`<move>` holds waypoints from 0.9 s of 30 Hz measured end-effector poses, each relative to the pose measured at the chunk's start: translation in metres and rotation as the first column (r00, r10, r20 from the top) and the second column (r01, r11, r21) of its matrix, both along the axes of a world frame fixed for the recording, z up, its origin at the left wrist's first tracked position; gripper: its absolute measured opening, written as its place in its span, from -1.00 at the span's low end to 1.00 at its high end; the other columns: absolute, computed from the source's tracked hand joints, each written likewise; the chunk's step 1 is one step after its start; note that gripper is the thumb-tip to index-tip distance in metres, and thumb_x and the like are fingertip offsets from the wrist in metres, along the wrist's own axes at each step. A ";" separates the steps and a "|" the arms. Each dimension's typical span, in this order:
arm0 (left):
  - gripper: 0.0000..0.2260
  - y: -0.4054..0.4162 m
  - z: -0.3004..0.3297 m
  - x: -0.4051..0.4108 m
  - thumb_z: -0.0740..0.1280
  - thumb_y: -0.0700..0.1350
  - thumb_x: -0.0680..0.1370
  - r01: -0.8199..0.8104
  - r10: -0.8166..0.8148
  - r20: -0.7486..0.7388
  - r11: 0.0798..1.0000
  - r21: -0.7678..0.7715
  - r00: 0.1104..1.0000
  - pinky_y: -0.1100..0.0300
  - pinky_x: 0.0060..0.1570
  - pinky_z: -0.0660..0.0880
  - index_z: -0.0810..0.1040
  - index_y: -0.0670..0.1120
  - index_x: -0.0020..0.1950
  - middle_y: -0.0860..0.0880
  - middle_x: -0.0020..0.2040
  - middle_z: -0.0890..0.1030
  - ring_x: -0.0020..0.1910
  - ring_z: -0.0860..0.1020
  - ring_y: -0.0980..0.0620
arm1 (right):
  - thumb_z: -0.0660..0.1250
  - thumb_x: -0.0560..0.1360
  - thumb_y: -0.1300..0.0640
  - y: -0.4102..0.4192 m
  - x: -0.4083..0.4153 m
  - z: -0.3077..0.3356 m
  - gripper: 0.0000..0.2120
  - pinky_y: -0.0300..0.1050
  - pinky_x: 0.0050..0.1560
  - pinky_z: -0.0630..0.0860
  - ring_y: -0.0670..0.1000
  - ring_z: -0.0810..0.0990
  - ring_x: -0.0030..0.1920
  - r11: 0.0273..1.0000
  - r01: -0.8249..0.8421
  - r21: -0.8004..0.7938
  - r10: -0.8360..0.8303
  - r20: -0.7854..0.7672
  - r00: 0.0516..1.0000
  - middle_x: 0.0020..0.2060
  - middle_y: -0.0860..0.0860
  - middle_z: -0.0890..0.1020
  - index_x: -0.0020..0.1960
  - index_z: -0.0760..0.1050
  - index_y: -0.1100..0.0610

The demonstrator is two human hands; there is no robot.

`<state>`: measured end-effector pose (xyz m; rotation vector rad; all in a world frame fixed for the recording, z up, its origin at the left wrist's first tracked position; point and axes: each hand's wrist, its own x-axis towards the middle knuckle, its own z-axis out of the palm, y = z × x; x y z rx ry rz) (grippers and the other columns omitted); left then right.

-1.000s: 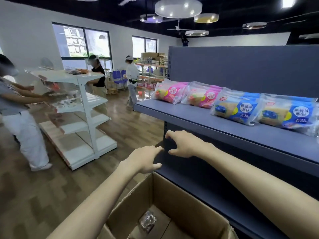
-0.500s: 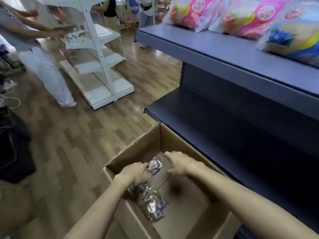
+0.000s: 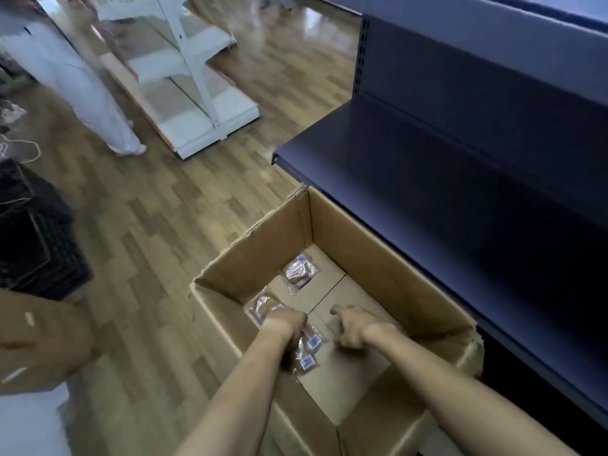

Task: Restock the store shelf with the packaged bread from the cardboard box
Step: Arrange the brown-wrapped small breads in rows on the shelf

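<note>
Reaching down into the open brown cardboard box (image 3: 378,258) on the wood-plank floor (image 3: 158,225), both bare hands sit low near its bottom. The left hand (image 3: 284,322) is curled over a clear-wrapped bread packet with a brownish loaf (image 3: 261,306), its fingers bent round the packet's near end; how firmly they hold is blurred. The right hand (image 3: 353,327) hovers just beside it over the bare cardboard bottom, forefinger stretched forward and the other fingers loosely bent, holding nothing. Between the two wrists lie more clear packets with small blue-and-white labels (image 3: 309,350), partly hidden under the left forearm. One further clear bread packet (image 3: 301,273) lies alone toward the far corner of the box. The box stands against the dark blue metal store shelf (image 3: 460,179). Farther off on the floor are a white shelving unit (image 3: 184,87), a person's white trouser legs (image 3: 82,83) and a black crate (image 3: 29,232).
</note>
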<state>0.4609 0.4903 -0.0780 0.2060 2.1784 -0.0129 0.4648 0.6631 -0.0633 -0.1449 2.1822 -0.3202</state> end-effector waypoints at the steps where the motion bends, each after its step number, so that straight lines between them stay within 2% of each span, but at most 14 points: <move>1: -0.63 0.009 -0.005 0.000 0.44 -0.24 0.46 0.002 -0.002 0.035 1.000 0.006 0.999 0.12 0.18 0.50 0.56 -0.10 0.26 -0.14 0.26 0.58 0.21 0.56 -0.15 | 0.42 0.49 0.03 0.002 0.001 -0.003 -0.29 0.01 0.34 0.42 0.17 0.45 0.35 1.000 0.019 0.006 -0.019 0.006 1.000 0.40 0.10 0.42 0.55 0.18 -0.01; 3: -0.65 0.023 -0.011 0.002 0.46 -0.27 0.43 0.036 -0.036 0.076 0.999 0.005 0.996 0.12 0.14 0.49 0.60 -0.13 0.21 -0.18 0.26 0.57 0.21 0.56 -0.18 | 0.42 0.49 0.03 0.004 0.003 -0.006 -0.31 0.01 0.35 0.43 0.17 0.45 0.36 0.999 0.045 0.012 -0.045 0.001 0.999 0.40 0.11 0.42 0.54 0.20 0.00; 5: -0.65 0.035 -0.021 0.009 0.47 -0.22 0.45 0.102 -0.101 0.074 0.995 -0.013 0.992 0.07 0.21 0.46 0.60 -0.13 0.23 -0.18 0.30 0.54 0.28 0.51 -0.19 | 0.41 0.50 0.05 0.009 0.006 -0.011 -0.35 0.01 0.33 0.45 0.18 0.46 0.35 0.998 0.064 0.021 -0.064 0.005 0.998 0.40 0.12 0.43 0.52 0.23 0.01; 8: -0.55 0.039 -0.036 0.021 0.46 -0.07 0.48 0.249 -0.246 0.035 0.964 -0.090 0.969 -0.04 0.38 0.35 0.53 -0.07 0.35 -0.13 0.44 0.42 0.43 0.37 -0.18 | 0.40 0.50 0.07 0.017 0.010 -0.017 -0.37 -0.02 0.30 0.46 0.18 0.47 0.34 0.996 0.083 0.024 -0.083 0.011 0.997 0.38 0.13 0.44 0.50 0.25 0.05; 10: -0.50 0.037 -0.042 0.023 0.44 0.05 0.50 0.320 -0.324 -0.007 0.938 -0.132 0.946 -0.04 0.42 0.29 0.47 -0.05 0.40 -0.12 0.46 0.37 0.47 0.29 -0.17 | 0.40 0.49 0.07 0.021 0.010 -0.019 -0.37 -0.05 0.29 0.46 0.18 0.47 0.34 0.995 0.097 0.013 -0.097 0.005 0.995 0.38 0.14 0.44 0.49 0.26 0.06; 12: -0.47 0.035 -0.043 0.020 0.41 0.10 0.52 0.319 -0.327 -0.029 0.935 -0.157 0.945 -0.03 0.41 0.28 0.43 -0.05 0.43 -0.13 0.47 0.36 0.48 0.26 -0.17 | 0.39 0.48 0.07 0.024 0.009 -0.020 -0.37 -0.05 0.28 0.46 0.17 0.48 0.34 0.994 0.113 0.011 -0.113 0.003 0.994 0.38 0.14 0.45 0.49 0.26 0.06; 14: -0.48 0.033 -0.042 0.016 0.42 0.15 0.50 0.310 -0.317 -0.027 0.939 -0.151 0.948 0.00 0.36 0.33 0.47 -0.03 0.40 -0.12 0.43 0.41 0.44 0.32 -0.13 | 0.39 0.49 0.06 0.025 0.008 -0.020 -0.37 -0.04 0.27 0.47 0.17 0.49 0.32 0.992 0.126 0.014 -0.126 0.005 0.992 0.37 0.13 0.44 0.50 0.26 0.04; 18: -0.48 0.028 -0.035 0.016 0.53 0.26 0.31 0.312 -0.312 0.022 0.945 -0.100 0.950 0.16 0.21 0.45 0.58 0.03 0.15 -0.01 0.22 0.61 0.22 0.57 -0.04 | 0.38 0.50 0.06 0.026 0.009 -0.020 -0.42 -0.06 0.23 0.48 0.16 0.50 0.29 0.992 0.127 0.013 -0.127 -0.003 0.992 0.35 0.13 0.45 0.47 0.29 0.05; 21: -0.70 0.022 -0.031 0.016 0.53 0.20 0.35 0.278 -0.268 0.138 0.959 -0.053 0.953 0.24 0.15 0.45 0.56 0.05 -0.13 0.06 0.02 0.60 0.09 0.57 0.00 | 0.38 0.50 0.05 0.024 0.010 -0.022 -0.45 -0.07 0.22 0.49 0.16 0.51 0.28 0.993 0.116 0.013 -0.116 -0.003 0.993 0.34 0.13 0.46 0.45 0.31 0.07; 22: -0.77 0.021 -0.029 0.014 0.51 0.12 0.40 0.264 -0.247 0.199 0.963 -0.062 0.948 0.27 0.08 0.43 0.56 0.04 -0.13 0.06 0.03 0.59 0.07 0.55 0.02 | 0.37 0.50 0.05 0.023 0.011 -0.022 -0.45 -0.08 0.21 0.49 0.16 0.51 0.28 0.993 0.114 0.010 -0.114 -0.002 0.993 0.34 0.13 0.46 0.44 0.32 0.07; 23: -0.83 0.020 -0.028 0.014 0.49 0.00 0.43 0.257 -0.236 0.257 0.965 -0.052 0.937 0.29 0.00 0.43 0.59 0.01 -0.05 0.04 0.10 0.60 0.07 0.53 0.04 | 0.37 0.50 0.05 0.023 0.011 -0.022 -0.46 -0.08 0.21 0.49 0.16 0.52 0.27 0.994 0.110 0.008 -0.110 0.001 0.994 0.33 0.12 0.46 0.44 0.33 0.07; 24: -0.77 0.021 -0.028 0.013 0.49 -0.10 0.43 0.248 -0.221 0.323 0.968 -0.045 0.920 0.29 -0.03 0.45 0.60 -0.02 0.07 0.02 0.16 0.61 0.07 0.52 0.04 | 0.37 0.50 0.05 0.022 0.011 -0.022 -0.47 -0.08 0.20 0.49 0.16 0.52 0.27 0.994 0.107 0.008 -0.107 0.003 0.994 0.33 0.12 0.47 0.43 0.34 0.07; 27: -0.69 0.022 -0.028 0.013 0.51 -0.11 0.42 0.240 -0.208 0.380 0.970 -0.037 0.901 0.24 -0.02 0.41 0.59 -0.03 0.14 0.00 0.21 0.60 0.03 0.52 0.05 | 0.37 0.50 0.05 0.020 0.012 -0.023 -0.49 -0.06 0.18 0.51 0.16 0.53 0.25 0.996 0.088 0.008 -0.088 0.006 0.996 0.32 0.12 0.48 0.41 0.36 0.07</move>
